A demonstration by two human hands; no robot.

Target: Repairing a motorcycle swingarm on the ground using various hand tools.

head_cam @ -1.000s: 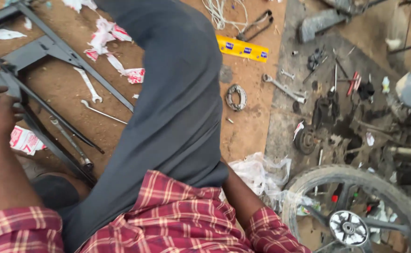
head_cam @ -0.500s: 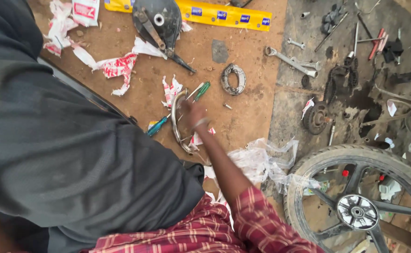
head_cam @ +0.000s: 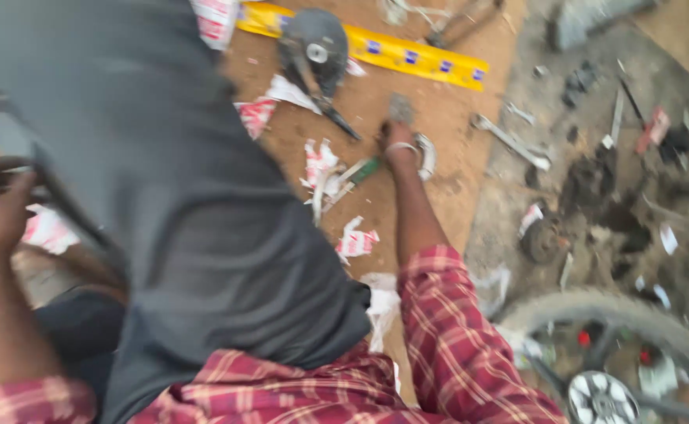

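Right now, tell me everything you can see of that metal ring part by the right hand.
The metal ring looks like a curved, grey, worn steel piece, lying flat on the brown board. The frame is blurred, so its exact shape is unclear and only one arc shows. The right hand reaches out over it, wrist against its left edge; whether the fingers grip it cannot be told. A green-handled tool lies just to its left, a wrench to its right.

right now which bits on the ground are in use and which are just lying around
In hand:
right hand reaching to the metal ring
left hand on a dark metal bar

Lying about:
yellow strip
spanner
green-handled tool
torn paper
wheel
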